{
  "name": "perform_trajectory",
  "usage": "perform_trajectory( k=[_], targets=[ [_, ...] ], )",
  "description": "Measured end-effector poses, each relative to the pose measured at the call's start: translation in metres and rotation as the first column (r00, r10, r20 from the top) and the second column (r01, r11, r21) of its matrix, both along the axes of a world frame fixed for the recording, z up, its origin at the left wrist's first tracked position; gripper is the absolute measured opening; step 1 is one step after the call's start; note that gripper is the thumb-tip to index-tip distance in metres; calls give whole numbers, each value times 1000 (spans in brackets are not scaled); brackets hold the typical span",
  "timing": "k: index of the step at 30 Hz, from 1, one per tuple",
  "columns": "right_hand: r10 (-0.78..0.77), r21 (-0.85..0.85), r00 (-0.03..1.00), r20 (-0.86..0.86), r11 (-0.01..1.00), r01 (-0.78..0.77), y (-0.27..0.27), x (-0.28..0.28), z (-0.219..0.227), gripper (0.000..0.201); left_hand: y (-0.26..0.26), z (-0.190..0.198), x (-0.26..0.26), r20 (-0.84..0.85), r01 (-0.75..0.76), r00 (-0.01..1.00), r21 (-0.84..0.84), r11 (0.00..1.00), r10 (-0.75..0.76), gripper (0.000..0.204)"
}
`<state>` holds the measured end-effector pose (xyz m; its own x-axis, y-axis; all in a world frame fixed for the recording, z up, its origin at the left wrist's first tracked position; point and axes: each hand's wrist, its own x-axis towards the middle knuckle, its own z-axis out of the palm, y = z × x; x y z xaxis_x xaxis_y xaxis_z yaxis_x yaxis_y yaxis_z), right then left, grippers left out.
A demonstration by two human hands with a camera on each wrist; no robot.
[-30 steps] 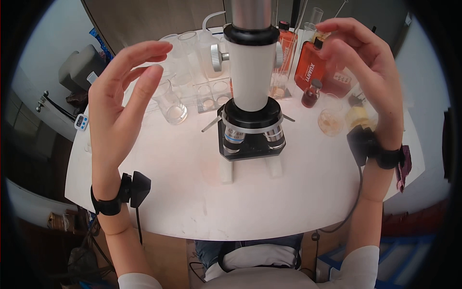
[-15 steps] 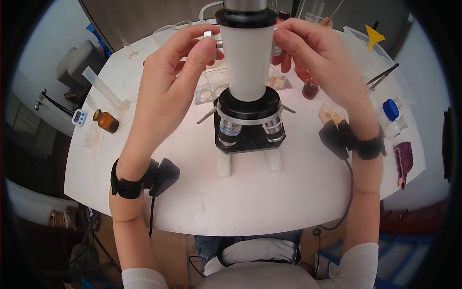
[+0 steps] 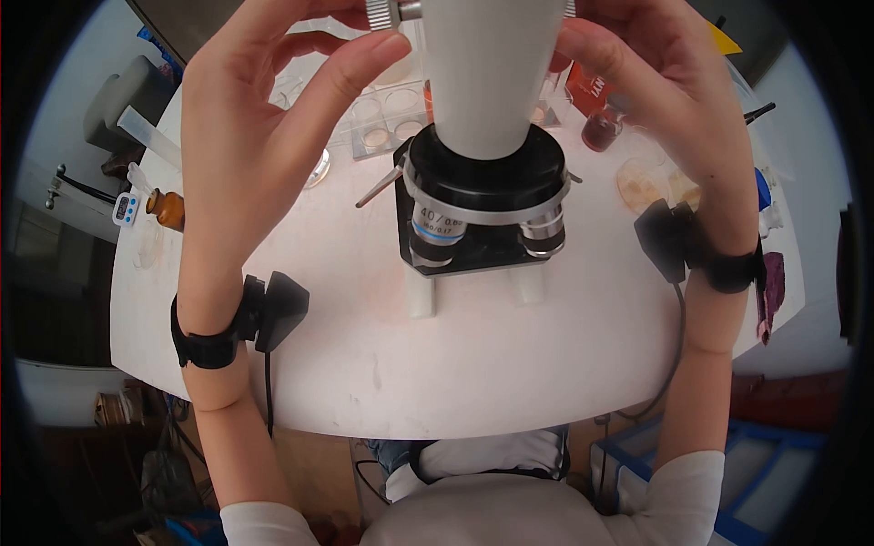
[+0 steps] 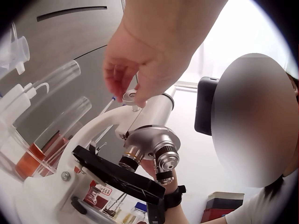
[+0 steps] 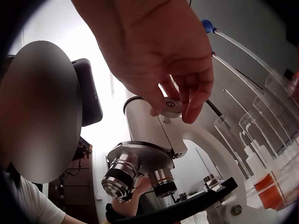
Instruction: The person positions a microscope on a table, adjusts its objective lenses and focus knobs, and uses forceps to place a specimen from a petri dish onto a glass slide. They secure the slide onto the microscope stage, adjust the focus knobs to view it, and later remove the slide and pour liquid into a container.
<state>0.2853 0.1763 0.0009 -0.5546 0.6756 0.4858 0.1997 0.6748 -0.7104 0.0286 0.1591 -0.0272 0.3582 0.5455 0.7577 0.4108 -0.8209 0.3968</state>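
Note:
A white microscope (image 3: 496,73) stands in the middle of the table, with silver objectives (image 3: 435,232) above its black stage (image 3: 478,259). My left hand (image 3: 264,127) pinches the ridged focus knob (image 3: 382,14) on the left side of the body. In the left wrist view, thumb and fingers sit around that knob (image 4: 130,97). On the opposite side my right hand (image 3: 674,100) holds the matching knob, mostly hidden behind the thumb in the head view. The right wrist view shows this knob (image 5: 172,106) between thumb and curled fingers.
A clear tray with round wells (image 3: 373,136) lies behind the microscope. To its right are a small dark red bottle (image 3: 601,132) and a petri dish (image 3: 642,187). Left of my arm stand a brown bottle (image 3: 167,209) and a white timer (image 3: 126,209). Glass cylinders (image 5: 226,130) stand behind.
Both hands were raised apart from the microscope, then came inward and took hold of the two knobs. The head view has since shifted, so the microscope looks larger and closer.

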Motion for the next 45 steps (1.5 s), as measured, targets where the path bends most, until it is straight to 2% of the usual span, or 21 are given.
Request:
perform_trajectory(
  k=[2,3,4,5,6,7,9,13,15,19,21,24,27,31,33,34,36,40,42,43,45],
  targets=[
    [43,118,995,-94,993,-31,4,-1,-4,21,1,3,6,-90,-13,996,135,991,25,34],
    [42,109,995,-92,994,-31,7,-1,-5,21,-7,5,27,-56,-136,987,229,964,153,29],
    [45,283,997,-55,959,-28,12,0,-6,23,-11,6,38,-13,-255,962,318,913,273,24],
    [42,449,999,-17,893,-30,14,-1,-6,25,-7,6,27,27,-84,996,247,965,80,20],
    [34,602,999,19,798,-39,13,-4,-5,27,-3,5,21,27,-84,996,241,967,80,20],
    [35,599,999,19,800,-39,6,-4,0,27,-1,5,17,9,-72,997,242,967,73,18],
    [-151,52,984,-94,986,156,-26,-19,23,19,0,3,19,30,-96,995,260,961,92,14],
    [37,20,999,15,999,-37,-16,-1,15,16,-3,7,14,-41,-90,994,226,970,102,15],
    [-240,-77,971,5,968,240,-21,-16,14,23,-5,4,19,-8,-188,980,314,931,200,20],
    [-109,21,993,-36,994,109,-13,-8,7,20,-10,7,33,23,-232,971,308,923,236,24],
    [-114,47,992,-54,992,117,-7,-7,4,19,-13,7,44,270,-76,960,9,997,71,25],
    [-125,215,992,-15,969,126,-8,-7,1,17,0,2,27,176,32,984,-131,991,-9,27],
    [-12,197,995,-103,980,32,4,-4,-4,17,0,3,23,129,-7,991,-99,995,20,24],
    [-142,243,989,-40,959,148,-10,-8,2,18,-4,5,25,127,-24,991,-92,995,36,22],
    [-90,-51,994,-58,995,87,-14,-6,10,17,3,2,22,125,-10,992,-14,1000,11,23],
    [-90,-52,994,-58,995,87,-17,-9,8,17,5,1,21,121,8,992,60,998,-15,24],
    [-255,338,966,46,914,226,-21,-17,2,23,4,2,19,118,15,993,34,999,-19,25],
    [-14,111,997,-77,994,23,-3,-10,-2,31,1,7,18,55,-37,998,43,998,35,28],
    [-298,390,952,-73,870,303,-21,-28,-4,30,-2,7,23,47,-68,997,99,993,64,29],
    [-293,393,953,-71,870,297,-11,-21,-8,30,-3,7,24,38,-94,995,152,984,89,29],
    [60,326,992,-111,945,-20,13,-6,-12,29,0,7,21,33,-74,997,139,987,70,29]
  ],
)
